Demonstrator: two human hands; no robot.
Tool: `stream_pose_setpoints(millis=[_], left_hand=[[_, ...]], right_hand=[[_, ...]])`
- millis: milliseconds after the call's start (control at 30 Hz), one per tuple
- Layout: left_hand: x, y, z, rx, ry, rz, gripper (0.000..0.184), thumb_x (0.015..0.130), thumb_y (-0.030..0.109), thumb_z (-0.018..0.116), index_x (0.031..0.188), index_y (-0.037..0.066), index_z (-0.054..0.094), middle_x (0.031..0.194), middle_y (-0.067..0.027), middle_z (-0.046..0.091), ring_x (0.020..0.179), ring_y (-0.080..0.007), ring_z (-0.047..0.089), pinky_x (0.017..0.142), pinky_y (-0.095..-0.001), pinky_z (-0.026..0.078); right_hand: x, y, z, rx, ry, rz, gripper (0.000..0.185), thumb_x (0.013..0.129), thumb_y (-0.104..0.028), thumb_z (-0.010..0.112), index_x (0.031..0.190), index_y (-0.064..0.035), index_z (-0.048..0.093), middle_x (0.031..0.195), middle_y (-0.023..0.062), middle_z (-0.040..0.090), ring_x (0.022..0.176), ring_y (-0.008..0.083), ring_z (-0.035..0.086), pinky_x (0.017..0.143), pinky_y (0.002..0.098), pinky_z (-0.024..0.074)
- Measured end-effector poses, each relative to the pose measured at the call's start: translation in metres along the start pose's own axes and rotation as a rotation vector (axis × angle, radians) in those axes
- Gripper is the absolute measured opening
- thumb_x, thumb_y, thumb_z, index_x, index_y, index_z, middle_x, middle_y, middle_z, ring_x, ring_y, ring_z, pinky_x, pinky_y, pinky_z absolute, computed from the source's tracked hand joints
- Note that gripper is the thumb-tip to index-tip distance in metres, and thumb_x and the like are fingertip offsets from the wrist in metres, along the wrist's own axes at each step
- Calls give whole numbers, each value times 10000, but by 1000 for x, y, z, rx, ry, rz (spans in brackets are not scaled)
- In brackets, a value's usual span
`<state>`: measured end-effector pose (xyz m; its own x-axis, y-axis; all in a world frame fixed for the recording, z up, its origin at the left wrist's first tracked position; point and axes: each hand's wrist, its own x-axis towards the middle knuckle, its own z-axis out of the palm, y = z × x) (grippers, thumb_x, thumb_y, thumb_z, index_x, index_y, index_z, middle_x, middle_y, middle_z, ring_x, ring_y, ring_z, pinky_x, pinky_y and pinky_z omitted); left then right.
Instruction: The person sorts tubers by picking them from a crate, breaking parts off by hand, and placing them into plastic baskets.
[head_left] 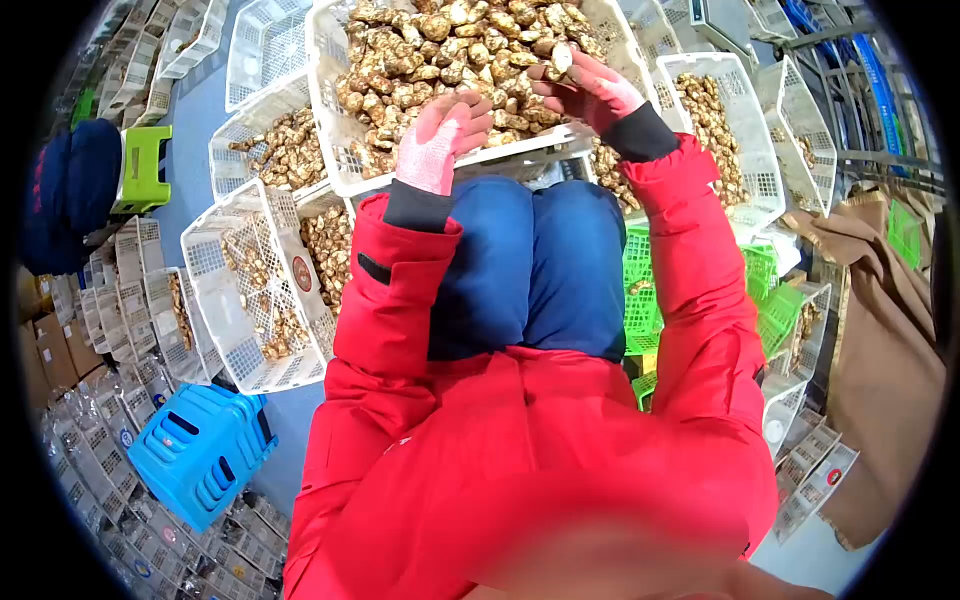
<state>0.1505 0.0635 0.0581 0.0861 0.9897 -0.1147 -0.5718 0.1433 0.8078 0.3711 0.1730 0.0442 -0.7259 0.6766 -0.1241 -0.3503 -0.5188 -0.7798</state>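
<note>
In front of my knees stands a large white mesh crate (330, 110), heaped with mottled brown-and-cream lumps (430, 55) that look like mushrooms or tubers. Between the thumb and fingers of my right hand (597, 92), at the crate's right side, is one pale-ended lump (562, 57). My left hand (443, 135) hovers over the near left part of the heap, palm up, its fingers stretched out and nothing in them. Both hands have pink coverings over the palms. Whether the left hand touches the crate's rim I cannot tell.
Smaller white crates with similar lumps flank the big one, including a left crate (215, 290) and a right crate (765, 190). Green baskets (640, 285) sit by my right leg. A blue plastic stool (205, 450), a green stool (145, 170) and brown cloth (880, 370) lie farther out.
</note>
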Motion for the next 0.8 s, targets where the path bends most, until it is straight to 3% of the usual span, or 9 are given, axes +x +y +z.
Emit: stream_pose_setpoints(millis=[67,300,433,500,567,633,667,733,800], left_hand=[[-2,-12,-2,72,74,-21,468,866,263,505,1179,-66,390,1099,-173,520,978,-218,542,830,-293,450],[-1,-22,-12,51,39,43,502,868,271,513,1209,-62,355,1138,-177,483,984,-214,532,822,-287,454],[-3,-32,-12,31,-1,-17,514,860,327,514,1274,75,341,1184,-82,461,1043,-254,491,804,-336,449],[-17,-1,-2,-76,195,-82,454,781,-75,481,1217,29,409,1100,-76,511,949,-187,525,686,-280,471],[-23,-5,-55,10,191,35,415,807,9,490,1214,29,408,1104,-96,515,901,-179,550,628,-243,454],[-54,17,-99,-464,206,129,362,846,110,467,1198,37,420,1130,-100,509,909,-185,550,608,-246,457],[-75,15,-169,-600,-76,95,337,868,180,449,1177,47,433,1153,-104,494,969,-204,523,662,-317,492],[-156,61,-200,-323,569,335,385,887,270,462,1213,69,417,1169,-130,484,995,-221,516,791,-360,506],[-201,69,-264,232,1204,231,392,847,263,519,1164,39,469,1175,-121,479,1013,-221,508,769,-341,492]], right_hand=[[-6,-6,28,-120,55,-35,524,856,-291,527,1275,-29,351,1154,122,507,1045,203,513,896,324,408],[-4,-9,35,-355,137,-26,370,840,-245,546,1142,-35,506,960,87,612,846,145,598,718,245,478],[10,3,88,-860,50,-12,346,825,-195,542,1144,-62,530,919,46,608,783,89,557,703,232,449],[30,-1,84,-1000,65,-200,317,828,-168,534,1126,-60,546,929,40,616,769,80,558,690,222,449],[58,-3,52,-1080,170,-200,296,837,-183,527,1107,-67,556,885,28,634,774,81,569,690,223,453],[86,7,17,-1403,176,23,350,815,-283,553,1110,-94,555,890,55,635,772,97,577,708,243,459],[92,17,22,-1558,133,145,400,783,-336,551,1113,-111,556,936,89,625,838,167,581,756,283,456],[104,44,30,-1889,20,226,502,719,-438,542,1130,-148,547,1040,139,590,986,290,548,884,359,413],[106,59,44,-2021,-29,280,430,698,-369,604,1062,-141,589,1006,114,609,924,268,582,790,362,467]])
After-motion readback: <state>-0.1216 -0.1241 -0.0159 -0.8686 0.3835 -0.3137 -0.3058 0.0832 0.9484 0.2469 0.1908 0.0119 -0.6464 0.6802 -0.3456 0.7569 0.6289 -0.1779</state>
